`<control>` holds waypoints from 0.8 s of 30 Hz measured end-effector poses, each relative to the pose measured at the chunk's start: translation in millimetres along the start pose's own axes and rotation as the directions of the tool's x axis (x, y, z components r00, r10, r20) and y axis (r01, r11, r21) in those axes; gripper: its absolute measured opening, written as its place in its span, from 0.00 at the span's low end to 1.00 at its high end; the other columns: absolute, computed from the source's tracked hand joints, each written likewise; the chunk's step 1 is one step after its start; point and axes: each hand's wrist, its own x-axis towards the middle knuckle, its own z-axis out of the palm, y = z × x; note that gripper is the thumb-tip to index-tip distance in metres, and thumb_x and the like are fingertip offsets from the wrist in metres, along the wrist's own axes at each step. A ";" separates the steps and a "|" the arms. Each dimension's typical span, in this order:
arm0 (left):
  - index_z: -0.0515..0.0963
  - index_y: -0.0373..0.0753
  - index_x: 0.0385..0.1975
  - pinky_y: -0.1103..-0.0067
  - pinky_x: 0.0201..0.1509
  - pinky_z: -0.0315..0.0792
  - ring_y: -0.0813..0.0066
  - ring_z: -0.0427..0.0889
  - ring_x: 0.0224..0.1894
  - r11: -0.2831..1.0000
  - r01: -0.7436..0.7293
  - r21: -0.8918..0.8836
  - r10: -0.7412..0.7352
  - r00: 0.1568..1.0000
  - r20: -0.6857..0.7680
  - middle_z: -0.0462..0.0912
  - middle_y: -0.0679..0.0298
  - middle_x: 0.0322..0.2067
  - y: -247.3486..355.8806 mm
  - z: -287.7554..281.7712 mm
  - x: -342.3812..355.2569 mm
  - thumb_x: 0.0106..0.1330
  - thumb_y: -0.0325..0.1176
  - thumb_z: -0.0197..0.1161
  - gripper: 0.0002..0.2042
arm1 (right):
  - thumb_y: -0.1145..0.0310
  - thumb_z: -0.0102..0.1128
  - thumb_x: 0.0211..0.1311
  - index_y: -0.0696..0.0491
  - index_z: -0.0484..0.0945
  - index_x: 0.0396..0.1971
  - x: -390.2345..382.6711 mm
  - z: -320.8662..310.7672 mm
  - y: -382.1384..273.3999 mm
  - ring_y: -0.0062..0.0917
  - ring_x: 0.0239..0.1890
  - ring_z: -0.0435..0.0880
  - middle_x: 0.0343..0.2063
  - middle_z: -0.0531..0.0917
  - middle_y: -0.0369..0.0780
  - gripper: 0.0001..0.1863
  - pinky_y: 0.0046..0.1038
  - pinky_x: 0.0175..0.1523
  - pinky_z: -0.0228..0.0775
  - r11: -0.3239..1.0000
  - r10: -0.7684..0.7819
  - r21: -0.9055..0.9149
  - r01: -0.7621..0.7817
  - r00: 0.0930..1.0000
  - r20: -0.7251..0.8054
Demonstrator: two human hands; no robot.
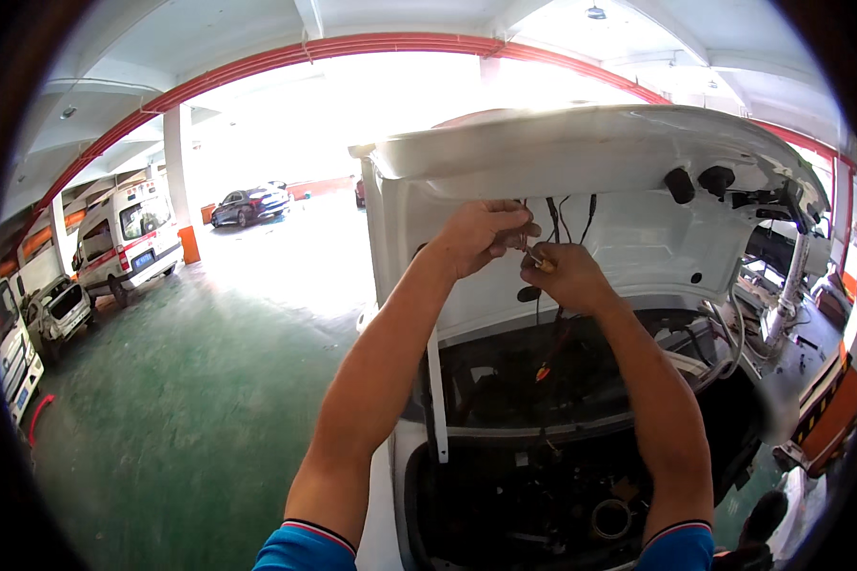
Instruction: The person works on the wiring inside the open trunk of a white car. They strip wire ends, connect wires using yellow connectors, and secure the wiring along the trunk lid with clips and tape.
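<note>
Both my arms reach up to the inner side of a raised white trunk lid (428, 190). My left hand (484, 238) is closed in a pinch near dark wires; what its fingertips hold is too small to make out. Just right of it and slightly lower, my right hand (571, 278) is closed around a small tool with a yellowish handle (544, 265), its thin end pointing toward my left fingertips. Dark wires (588, 219) hang from the lid beside my hands. Below them, an orange-tipped piece (542, 373) dangles on a cord.
The dark trunk opening (533, 495) lies below, with loose parts and a round ring (610, 520) in it. A white strut (437, 400) stands left of it. Vans and cars, including a white van (129, 238), are parked at the left on a green floor (181, 381).
</note>
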 end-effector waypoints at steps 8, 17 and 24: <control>0.77 0.36 0.41 0.89 0.21 0.60 0.85 0.70 0.23 0.980 -0.009 -0.199 0.026 0.996 0.083 0.78 0.67 0.26 -6.9 1.0 6.8 0.70 0.31 0.59 0.06 | 0.57 0.60 0.58 0.51 0.78 0.35 -3.1 10.1 -1.6 0.46 0.35 0.81 0.27 0.83 0.46 0.13 0.44 0.41 0.72 0.997 -0.006 -0.074 -0.005 0.990 -0.144; 0.77 0.34 0.38 0.90 0.20 0.59 0.85 0.66 0.20 0.960 -0.021 -0.280 -0.004 0.996 -0.091 0.75 0.69 0.22 -16.4 -17.4 26.9 0.67 0.31 0.61 0.07 | 0.60 0.59 0.55 0.50 0.78 0.33 -24.3 12.5 -14.8 0.46 0.32 0.82 0.26 0.83 0.46 0.10 0.47 0.38 0.74 0.923 -0.144 -0.353 0.150 0.989 0.042; 0.78 0.36 0.41 0.82 0.29 0.67 0.78 0.73 0.25 0.986 -0.054 -0.157 0.024 0.983 -0.184 0.83 0.61 0.32 -16.0 -3.1 5.9 0.70 0.30 0.57 0.07 | 0.63 0.65 0.59 0.53 0.82 0.31 -178.2 42.0 70.9 0.36 0.23 0.80 0.20 0.81 0.42 0.09 0.36 0.31 0.72 0.964 0.242 0.137 -0.229 0.966 -0.092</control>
